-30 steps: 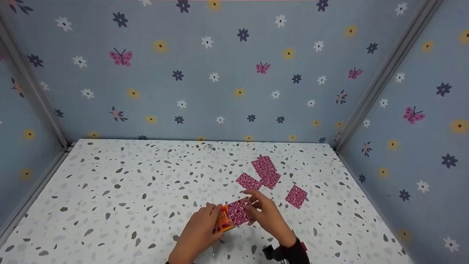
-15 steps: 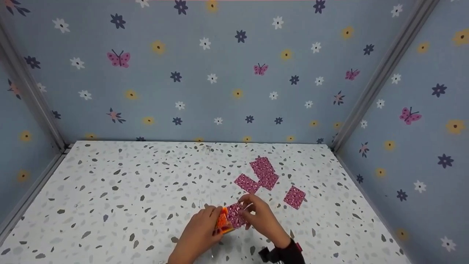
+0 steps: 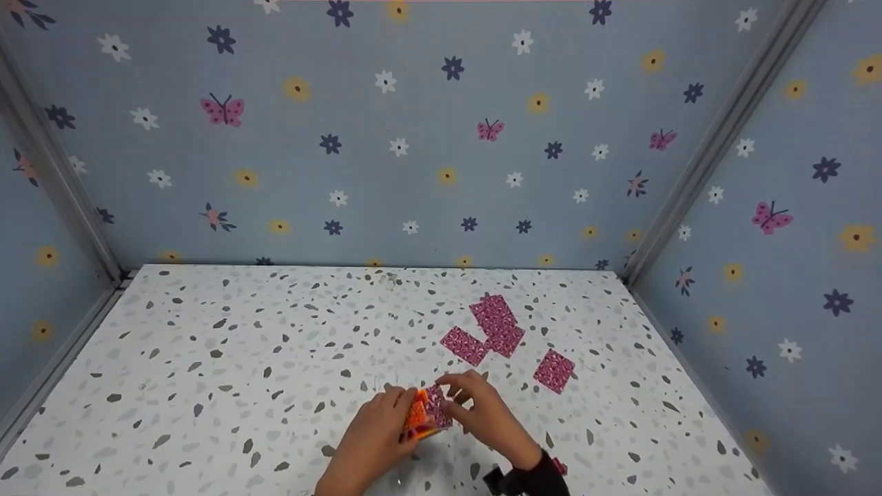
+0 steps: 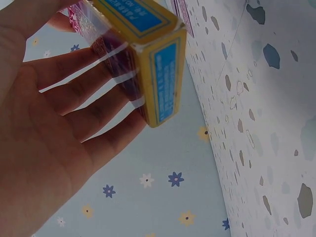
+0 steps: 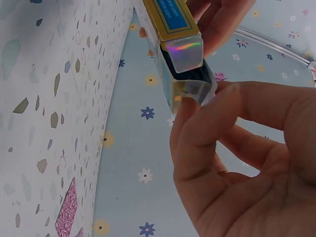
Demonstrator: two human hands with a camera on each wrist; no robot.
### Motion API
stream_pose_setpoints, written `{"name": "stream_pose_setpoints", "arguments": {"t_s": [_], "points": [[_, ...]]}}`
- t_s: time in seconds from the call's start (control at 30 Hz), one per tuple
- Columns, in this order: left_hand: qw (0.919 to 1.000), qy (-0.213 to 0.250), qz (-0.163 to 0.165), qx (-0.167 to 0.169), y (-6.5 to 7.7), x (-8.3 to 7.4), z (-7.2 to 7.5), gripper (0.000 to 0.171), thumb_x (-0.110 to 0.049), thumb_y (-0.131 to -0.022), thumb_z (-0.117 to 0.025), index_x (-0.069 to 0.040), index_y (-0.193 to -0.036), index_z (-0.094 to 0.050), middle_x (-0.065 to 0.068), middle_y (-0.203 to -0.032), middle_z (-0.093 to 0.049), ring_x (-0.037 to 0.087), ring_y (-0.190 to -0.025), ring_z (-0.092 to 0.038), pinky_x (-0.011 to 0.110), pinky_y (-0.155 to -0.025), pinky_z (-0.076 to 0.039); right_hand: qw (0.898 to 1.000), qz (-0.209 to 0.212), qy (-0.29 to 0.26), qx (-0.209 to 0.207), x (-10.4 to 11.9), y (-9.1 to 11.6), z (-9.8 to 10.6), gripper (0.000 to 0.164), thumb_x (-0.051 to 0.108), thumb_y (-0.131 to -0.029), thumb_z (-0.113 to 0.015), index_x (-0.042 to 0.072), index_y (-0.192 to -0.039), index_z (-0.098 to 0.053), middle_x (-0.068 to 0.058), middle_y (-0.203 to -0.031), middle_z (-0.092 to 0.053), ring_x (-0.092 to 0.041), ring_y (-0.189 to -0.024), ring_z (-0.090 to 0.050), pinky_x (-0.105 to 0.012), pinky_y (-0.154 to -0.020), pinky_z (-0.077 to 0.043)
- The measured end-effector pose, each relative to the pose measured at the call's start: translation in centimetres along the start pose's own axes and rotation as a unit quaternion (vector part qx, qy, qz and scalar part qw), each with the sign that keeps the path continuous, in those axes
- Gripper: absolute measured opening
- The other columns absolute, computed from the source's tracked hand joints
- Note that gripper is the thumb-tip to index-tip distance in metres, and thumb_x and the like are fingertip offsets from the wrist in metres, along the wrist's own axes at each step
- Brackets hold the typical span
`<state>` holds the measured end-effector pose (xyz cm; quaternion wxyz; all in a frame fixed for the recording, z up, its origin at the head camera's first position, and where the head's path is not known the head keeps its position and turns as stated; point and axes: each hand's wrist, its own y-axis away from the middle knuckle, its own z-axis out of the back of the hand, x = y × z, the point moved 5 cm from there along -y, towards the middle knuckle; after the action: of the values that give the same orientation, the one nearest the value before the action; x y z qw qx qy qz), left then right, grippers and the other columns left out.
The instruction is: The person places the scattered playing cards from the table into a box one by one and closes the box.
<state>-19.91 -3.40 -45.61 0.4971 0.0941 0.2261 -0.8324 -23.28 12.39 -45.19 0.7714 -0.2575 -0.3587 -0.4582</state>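
My left hand (image 3: 375,430) holds a yellow, orange and blue playing-card box (image 3: 417,413) between thumb and fingers, just above the table. From its right end stick out playing cards (image 3: 438,406) with a pink-and-white patterned back. Curled at that end, my right hand (image 3: 486,417) pinches the cards between thumb and fingers. In the right wrist view, the box (image 5: 175,22) has shiny flaps (image 5: 185,53) at its open end, by the right fingertips (image 5: 187,101). The left wrist view shows the box's blue-labelled closed end (image 4: 165,79); the left palm and fingers lie along its underside.
Several pink-patterned cards (image 3: 495,315) lie overlapping on the speckled white table (image 3: 275,331), beyond the hands. Another card (image 3: 554,371) lies to the right. A blue flowered wall (image 3: 413,103) closes off the back, with panels at both sides.
The right hand has moved left toward the box, and less of the cards sticks out of it. The left hand stays almost in place. The loose cards have not moved on the table.
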Motion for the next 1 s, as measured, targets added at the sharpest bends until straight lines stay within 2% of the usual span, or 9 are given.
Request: {"name": "stream_pose_setpoints", "arguments": {"t_s": [0.27, 0.5, 0.77, 0.9, 1.0], "points": [[0.9999, 0.002, 0.011, 0.012, -0.1, 0.2, -0.2, 0.061, -0.029, -0.074, -0.075, -0.002, -0.125, -0.052, 0.010, -0.112, -0.058, 0.025, -0.095, -0.056, 0.044, -0.084, -0.049, 1.000, 0.002, 0.022, 0.002, 0.0, 0.0, 0.0, 0.033, 0.017, -0.093, -0.055, 0.011, -0.126, -0.056, -0.009, -0.101, -0.052, -0.011, -0.081, -0.058, -0.019, -0.051, -0.048], [0.9994, 0.003, 0.020, 0.027, -0.1, 0.2, -0.3, 0.061, -0.030, -0.075, -0.073, 0.000, -0.125, -0.052, 0.010, -0.112, -0.058, 0.025, -0.096, -0.056, 0.045, -0.085, -0.049, 0.999, 0.008, 0.036, -0.004, 0.1, 0.0, 0.0, 0.025, 0.018, -0.093, -0.055, 0.014, -0.117, -0.063, -0.006, -0.100, -0.052, -0.013, -0.085, -0.057, -0.021, -0.069, -0.047], [0.9998, 0.005, 0.016, 0.010, 0.1, 0.3, 0.0, 0.062, -0.028, -0.074, -0.074, 0.000, -0.125, -0.053, 0.011, -0.110, -0.058, 0.025, -0.094, -0.056, 0.044, -0.082, -0.049, 0.999, 0.010, 0.032, -0.001, 0.1, -0.2, -0.2, 0.023, 0.016, -0.093, -0.055, 0.013, -0.114, -0.064, -0.005, -0.097, -0.051, -0.011, -0.083, -0.055, -0.020, -0.065, -0.046], [0.9998, 0.004, 0.019, 0.005, 0.1, 0.4, -0.1, 0.062, -0.029, -0.074, -0.075, -0.002, -0.125, -0.053, 0.010, -0.111, -0.058, 0.025, -0.094, -0.057, 0.043, -0.082, -0.049, 0.999, 0.024, 0.038, -0.018, -0.3, -0.2, 0.6, 0.024, 0.018, -0.094, -0.054, 0.010, -0.114, -0.063, -0.008, -0.099, -0.053, -0.014, -0.084, -0.056, -0.021, -0.068, -0.048], [0.9998, 0.009, 0.019, 0.002, 0.0, 0.4, -0.2, 0.063, -0.030, -0.073, -0.075, -0.002, -0.125, -0.052, 0.010, -0.112, -0.058, 0.025, -0.096, -0.058, 0.043, -0.083, -0.049, 0.999, 0.018, 0.036, -0.028, -1.3, -0.1, 1.5, 0.025, 0.018, -0.094, -0.054, 0.007, -0.115, -0.061, -0.010, -0.101, -0.053, -0.018, -0.086, -0.057, -0.023, -0.065, -0.049]]}}
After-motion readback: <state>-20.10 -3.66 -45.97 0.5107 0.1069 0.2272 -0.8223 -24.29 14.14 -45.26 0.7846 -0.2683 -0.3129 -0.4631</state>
